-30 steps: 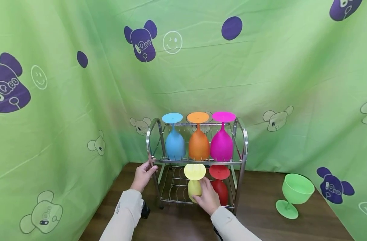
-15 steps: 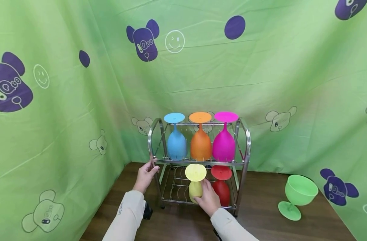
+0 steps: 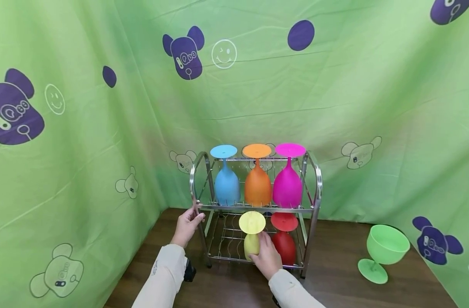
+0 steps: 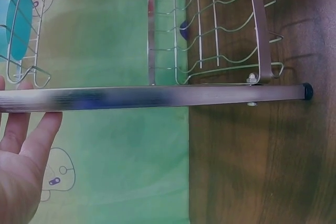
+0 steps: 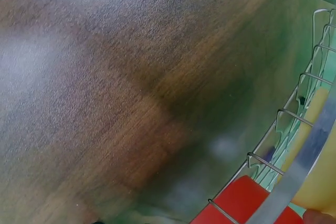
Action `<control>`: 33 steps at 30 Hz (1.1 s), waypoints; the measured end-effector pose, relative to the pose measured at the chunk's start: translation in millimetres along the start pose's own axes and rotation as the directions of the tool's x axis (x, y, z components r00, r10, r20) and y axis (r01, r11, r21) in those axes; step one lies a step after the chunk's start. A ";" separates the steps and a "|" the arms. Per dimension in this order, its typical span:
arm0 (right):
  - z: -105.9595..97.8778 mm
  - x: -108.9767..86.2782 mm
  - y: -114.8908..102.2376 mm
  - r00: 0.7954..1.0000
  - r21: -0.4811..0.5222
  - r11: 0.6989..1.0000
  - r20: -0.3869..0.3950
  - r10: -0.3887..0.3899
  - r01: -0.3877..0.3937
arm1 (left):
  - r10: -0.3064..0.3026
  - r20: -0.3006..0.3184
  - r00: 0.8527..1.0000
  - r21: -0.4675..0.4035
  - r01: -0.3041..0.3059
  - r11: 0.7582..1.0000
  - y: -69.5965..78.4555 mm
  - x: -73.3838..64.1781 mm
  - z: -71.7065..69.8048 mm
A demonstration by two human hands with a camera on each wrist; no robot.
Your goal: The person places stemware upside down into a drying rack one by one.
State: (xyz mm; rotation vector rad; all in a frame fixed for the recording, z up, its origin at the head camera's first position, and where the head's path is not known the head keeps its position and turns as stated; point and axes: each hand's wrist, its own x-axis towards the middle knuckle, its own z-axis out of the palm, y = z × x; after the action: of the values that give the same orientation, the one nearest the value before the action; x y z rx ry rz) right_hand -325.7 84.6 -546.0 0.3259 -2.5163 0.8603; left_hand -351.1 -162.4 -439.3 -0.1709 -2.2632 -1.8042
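Observation:
In the head view, a two-tier metal rack (image 3: 257, 208) stands on the table, holding upside-down goblets. My left hand (image 3: 186, 226) grips its left front post (image 4: 131, 98). My right hand (image 3: 268, 256) holds the bowl of a yellow goblet (image 3: 252, 222) at the lower tier, foot upward; the palm side is hidden. Right beside that hand, a red goblet (image 3: 284, 246) sits upside down. On the upper tier are a blue goblet (image 3: 226, 186), an orange goblet (image 3: 257, 186) and a magenta goblet (image 3: 287, 186). Only a fingertip of my right hand shows in the right wrist view, by the yellow bowl.
A green goblet (image 3: 387, 244) stands upright on the brown wooden table (image 3: 334, 278), right of the rack. Green patterned cloth (image 3: 257, 98) hangs behind and along both sides. Left of the yellow goblet, the lower tier shows bare wavy wires (image 3: 229, 239).
Both hands keep their holds. The yellow goblet's foot sits slightly lower against the rack than a second ago. The whole head view has shifted a little, so the scene appears further right.

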 end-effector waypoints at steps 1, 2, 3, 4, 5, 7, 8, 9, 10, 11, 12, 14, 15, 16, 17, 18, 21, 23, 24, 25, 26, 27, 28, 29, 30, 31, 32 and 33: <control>0.6 -0.1 0.4 1.000 0.002 1.000 0.000 0.006 -0.006 | -0.003 0.002 1.000 -0.002 0.003 1.000 0.0 -0.2 0.0; 1.2 -0.2 0.8 1.000 0.007 1.000 0.000 0.012 -0.012 | -0.004 0.005 1.000 -0.006 0.004 1.000 -0.2 -0.2 0.0; 1.7 0.0 1.2 1.000 0.012 1.000 0.000 0.019 -0.019 | -0.003 0.010 1.000 -0.010 0.003 1.000 -0.5 -0.2 -0.1; 2.1 0.1 1.5 1.000 0.018 1.000 -0.001 0.025 -0.025 | -0.001 0.014 1.000 -0.010 0.001 1.000 -0.9 -0.2 -0.3; 2.6 0.0 1.8 0.999 0.023 0.999 0.000 0.033 -0.033 | -0.003 0.017 1.000 -0.010 0.003 1.000 -1.3 -0.2 -0.4; 3.4 -0.2 2.8 0.999 0.035 0.998 0.004 0.044 -0.045 | -0.005 0.019 1.000 -0.016 0.005 1.000 -1.8 0.1 -0.3; 3.8 -0.5 3.3 0.999 0.039 0.998 0.009 0.052 -0.052 | -0.002 0.021 1.000 -0.013 0.003 1.000 -2.1 0.0 -0.1; 4.1 -1.0 4.0 0.998 0.043 0.997 0.016 0.062 -0.062 | -0.006 0.020 1.000 -0.014 0.006 1.000 -2.0 -0.3 0.4; 4.1 -1.7 4.5 0.998 0.049 0.997 0.020 0.066 -0.067 | -0.007 0.018 1.000 -0.013 0.007 1.000 -1.9 -0.6 1.0; 4.1 -2.3 5.1 0.997 0.053 0.996 0.024 0.071 -0.072 | -0.009 0.015 1.000 -0.018 0.009 1.000 -1.9 -0.8 1.6; 4.1 -3.2 5.6 0.997 0.058 0.995 0.025 0.077 -0.078 | -0.005 0.012 1.000 -0.020 0.006 1.000 -2.0 -0.9 2.1; 3.9 -4.5 6.4 0.996 0.063 0.994 0.026 0.089 -0.091 | -0.001 0.009 1.000 -0.021 0.001 1.000 -2.4 -1.2 2.8; 3.7 -4.8 6.8 0.996 0.063 0.994 0.025 0.090 -0.091 | -0.004 0.005 1.000 -0.027 0.004 1.000 -2.2 -1.2 3.1; 3.5 -4.9 6.8 0.996 0.063 0.994 0.024 0.089 -0.090 | -0.004 0.004 1.000 -0.031 0.004 1.000 -1.9 -1.2 3.0; 3.5 -4.9 6.9 0.995 0.061 0.994 0.026 0.091 -0.093 | -0.006 0.002 1.000 -0.034 0.006 0.999 -1.5 -1.4 2.9; 3.8 -4.9 6.9 0.995 0.061 0.993 0.028 0.095 -0.097 | -0.005 0.002 1.000 -0.032 0.005 0.999 -1.2 -1.7 2.7; 4.6 -3.7 6.9 0.994 0.059 0.992 0.035 0.107 -0.109 | -0.009 0.007 1.000 -0.026 0.009 1.000 4.0 -3.9 1.0; 6.0 -2.9 7.2 0.992 0.061 0.991 0.035 0.120 -0.122 | -0.007 0.006 1.000 -0.020 0.007 1.000 3.5 -4.2 0.4; 6.7 -2.5 7.3 0.992 0.061 0.990 0.033 0.124 -0.126 | -0.005 0.006 1.000 -0.015 0.005 1.000 2.8 -4.0 0.2; 7.3 -2.1 7.7 0.992 0.059 0.990 0.029 0.125 -0.127 | -0.005 0.003 1.000 -0.014 0.005 1.000 2.2 -3.7 0.1; 8.0 -1.8 8.1 0.992 0.057 0.990 0.024 0.127 -0.128 | -0.003 -0.001 1.000 -0.009 0.003 1.000 1.5 -3.5 0.5; 8.5 -1.7 8.6 0.992 0.056 0.990 0.019 0.126 -0.127 | 0.004 -0.004 1.000 -0.010 -0.004 1.000 -3.5 -1.7 0.7; 8.9 -1.8 8.7 0.992 0.058 0.990 0.016 0.127 -0.127 | 0.006 -0.004 1.000 -0.007 -0.006 1.000 -4.0 -1.8 0.8; 9.1 -2.0 9.0 0.992 0.062 0.990 0.011 0.125 -0.126 | 0.008 -0.004 1.000 -0.005 -0.008 1.000 -4.4 -1.8 0.9; 9.5 -2.4 9.3 0.992 0.066 0.989 0.007 0.129 -0.129 | 0.008 -0.004 1.000 -0.002 -0.008 1.000 -5.0 -1.7 1.0; 9.9 -3.0 9.8 0.992 0.070 0.989 0.001 0.127 -0.127 | 0.008 -0.002 1.000 0.001 -0.008 1.000 -5.4 -1.7 1.0; 10.2 -3.6 10.0 0.992 0.074 0.989 -0.004 0.127 -0.126 | 0.011 -0.001 1.000 0.010 -0.011 1.000 -5.6 -1.8 0.7; 10.6 -4.2 10.3 0.992 0.076 0.989 -0.008 0.127 -0.126 | 0.014 -0.002 1.000 0.019 -0.014 1.000 -5.7 -1.7 0.2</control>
State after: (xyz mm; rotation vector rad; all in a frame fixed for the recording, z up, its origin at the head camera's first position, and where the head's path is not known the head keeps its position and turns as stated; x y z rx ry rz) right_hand -329.4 86.3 -560.8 0.1861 -2.5184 1.0050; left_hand -350.8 -163.4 -445.1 -0.1808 -2.2714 -1.7745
